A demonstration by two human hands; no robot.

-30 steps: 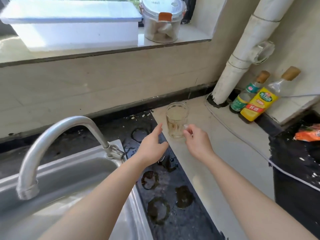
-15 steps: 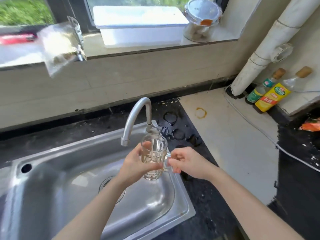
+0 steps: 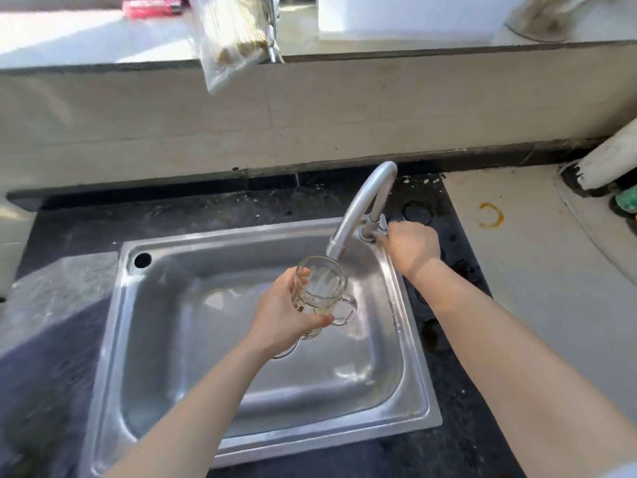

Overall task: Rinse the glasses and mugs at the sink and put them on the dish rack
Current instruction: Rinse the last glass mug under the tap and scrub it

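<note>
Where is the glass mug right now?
In the head view, the glass mug is near the centre, held by the left hand above the sink, its mouth just under the tap.

The sink (image 3: 418, 391) is set into the countertop (image 3: 69, 219), with the faucet (image 3: 365, 201) mounted at its back right corner and arched forward and left over the basin. The glass mug (image 3: 320, 291) is held over the basin, just under the spout, by the left hand (image 3: 282, 315) on its left side. The faucet's base is gripped by the right hand (image 3: 410, 246), behind and right of the mug. Behind the sink a sill (image 3: 86, 39) is raised, over whose edge a bag (image 3: 227, 39) is hung
</note>
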